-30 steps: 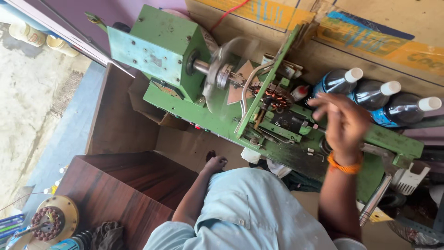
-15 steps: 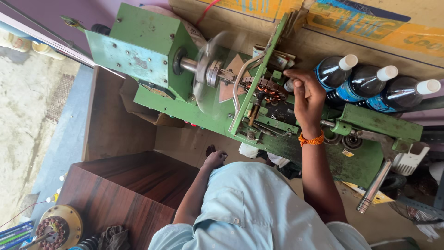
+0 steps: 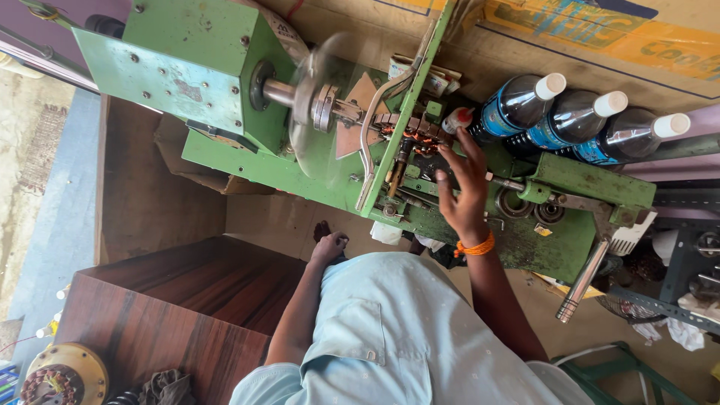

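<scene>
Right hand (image 3: 461, 187) spread flat on copper-wound coil piece (image 3: 411, 141) in green metal winding machine (image 3: 225, 90) — blurred spinning steel disc (image 3: 315, 97) just left could catch fingers. Left hand (image 3: 328, 246) loosely curled near lap, well clear.

Daylight over my bench. Brown wood-grain cabinet (image 3: 172, 300) at lower left, bare concrete floor (image 3: 34, 150) beyond it. Yellow-and-blue printed board (image 3: 600, 37) backs the bench. Green stool frame (image 3: 622, 375) lower right.
</scene>
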